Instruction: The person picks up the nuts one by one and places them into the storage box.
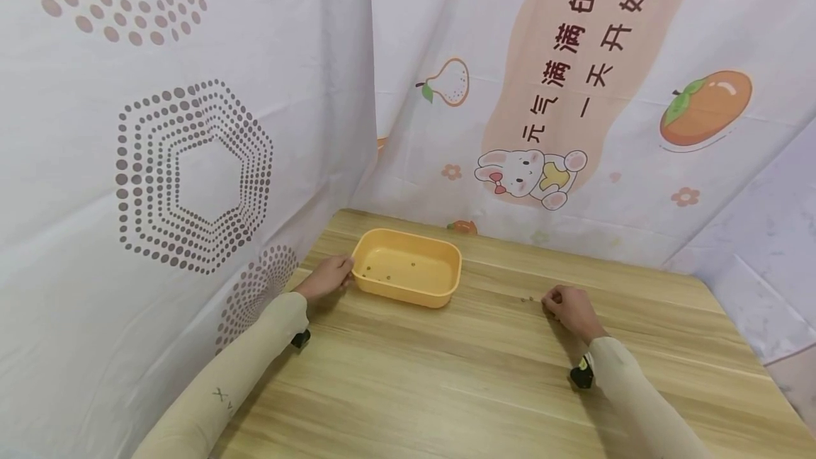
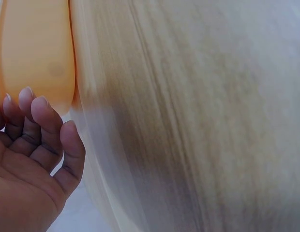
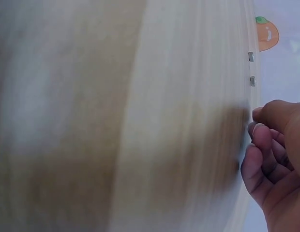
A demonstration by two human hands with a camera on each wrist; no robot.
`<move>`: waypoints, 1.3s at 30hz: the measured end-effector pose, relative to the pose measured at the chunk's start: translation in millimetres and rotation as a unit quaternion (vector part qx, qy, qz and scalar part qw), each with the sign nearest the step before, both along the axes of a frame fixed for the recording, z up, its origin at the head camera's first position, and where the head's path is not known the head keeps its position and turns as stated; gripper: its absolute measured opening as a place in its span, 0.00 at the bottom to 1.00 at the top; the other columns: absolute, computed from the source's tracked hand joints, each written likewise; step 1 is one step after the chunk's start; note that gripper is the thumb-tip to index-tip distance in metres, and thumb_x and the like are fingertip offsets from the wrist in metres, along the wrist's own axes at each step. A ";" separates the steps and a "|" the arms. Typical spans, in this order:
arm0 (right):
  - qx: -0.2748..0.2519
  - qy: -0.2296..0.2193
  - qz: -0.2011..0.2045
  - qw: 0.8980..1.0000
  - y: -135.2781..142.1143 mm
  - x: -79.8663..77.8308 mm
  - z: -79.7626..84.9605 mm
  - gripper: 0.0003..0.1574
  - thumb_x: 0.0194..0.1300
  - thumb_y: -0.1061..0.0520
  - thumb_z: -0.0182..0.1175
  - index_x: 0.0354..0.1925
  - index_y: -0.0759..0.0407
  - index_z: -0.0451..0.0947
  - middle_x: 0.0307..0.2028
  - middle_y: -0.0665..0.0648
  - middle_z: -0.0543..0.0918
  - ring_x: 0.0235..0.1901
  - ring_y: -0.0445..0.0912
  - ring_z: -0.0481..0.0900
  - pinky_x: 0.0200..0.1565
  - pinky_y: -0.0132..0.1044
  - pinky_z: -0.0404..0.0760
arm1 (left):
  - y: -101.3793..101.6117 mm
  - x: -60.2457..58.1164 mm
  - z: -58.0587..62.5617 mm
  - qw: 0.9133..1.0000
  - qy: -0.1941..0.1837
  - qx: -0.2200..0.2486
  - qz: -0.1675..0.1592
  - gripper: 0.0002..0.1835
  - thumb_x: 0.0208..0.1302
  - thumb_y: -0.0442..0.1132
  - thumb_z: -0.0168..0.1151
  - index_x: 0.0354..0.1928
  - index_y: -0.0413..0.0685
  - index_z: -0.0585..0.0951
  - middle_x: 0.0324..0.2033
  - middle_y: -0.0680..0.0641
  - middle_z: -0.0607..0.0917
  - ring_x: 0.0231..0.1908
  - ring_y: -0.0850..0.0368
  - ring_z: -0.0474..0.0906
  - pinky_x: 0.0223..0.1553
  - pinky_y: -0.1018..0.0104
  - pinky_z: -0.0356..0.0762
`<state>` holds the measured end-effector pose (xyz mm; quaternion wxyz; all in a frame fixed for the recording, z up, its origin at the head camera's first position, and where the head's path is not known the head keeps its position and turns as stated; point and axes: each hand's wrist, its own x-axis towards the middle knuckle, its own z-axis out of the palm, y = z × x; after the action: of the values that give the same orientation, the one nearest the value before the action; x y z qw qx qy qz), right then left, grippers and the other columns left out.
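Note:
My left hand (image 1: 326, 277) is at the left end of a yellow plastic basin (image 1: 406, 297), thumb by the rim and bent fingers (image 2: 46, 113) against the outer wall. A few small metal nuts (image 1: 413, 265) lie scattered on the basin floor. To the right, my right hand (image 1: 572, 309) is low over the table, its thumb and forefinger pinched together. A small greyish piece, looking like another nut, shows at these fingertips, mostly hidden by them. Just left of the hand, two loose nuts (image 3: 252, 81) lie in a row on the wood.
The wood-grain table (image 1: 408, 388) carries the basin toward its back left. A white patterned cloth (image 1: 306, 91) hangs along the left side, close to my left arm. Another printed cloth (image 1: 625, 183) hangs behind the table's far edge.

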<state>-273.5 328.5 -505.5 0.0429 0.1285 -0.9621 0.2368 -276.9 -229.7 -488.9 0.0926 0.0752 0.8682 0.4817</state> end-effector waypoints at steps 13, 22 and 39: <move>-0.002 0.025 -0.002 1.000 -5.4 3.0 6.1 0.06 0.71 0.60 0.65 0.37 0.63 0.85 0.31 0.53 0.86 0.30 0.44 0.79 0.34 0.42 0.78 | 0.7 2.1 0.6 1.000 0.004 -0.005 0.004 0.19 0.86 0.45 0.40 0.40 0.42 0.76 0.28 0.43 0.79 0.27 0.55 0.73 0.31 0.64 0.73; -0.004 0.031 0.001 1.000 -11.3 3.4 9.8 0.07 0.71 0.61 0.64 0.39 0.65 0.85 0.33 0.55 0.87 0.32 0.46 0.81 0.35 0.43 0.80 | 0.3 2.4 1.1 1.000 0.003 -0.007 0.001 0.19 0.86 0.46 0.39 0.41 0.42 0.76 0.28 0.44 0.78 0.27 0.55 0.73 0.31 0.64 0.73; -0.009 0.035 0.012 0.999 -19.1 4.6 15.0 0.07 0.72 0.60 0.64 0.39 0.64 0.85 0.33 0.56 0.87 0.32 0.46 0.82 0.34 0.41 0.80 | 0.9 2.2 2.1 1.000 0.002 -0.008 0.002 0.19 0.86 0.45 0.39 0.40 0.43 0.75 0.28 0.43 0.79 0.26 0.55 0.72 0.29 0.65 0.71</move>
<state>-268.9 309.5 -490.6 0.0749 0.1483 -0.9561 0.2412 -274.8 -228.7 -486.7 0.0907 0.0736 0.8724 0.4746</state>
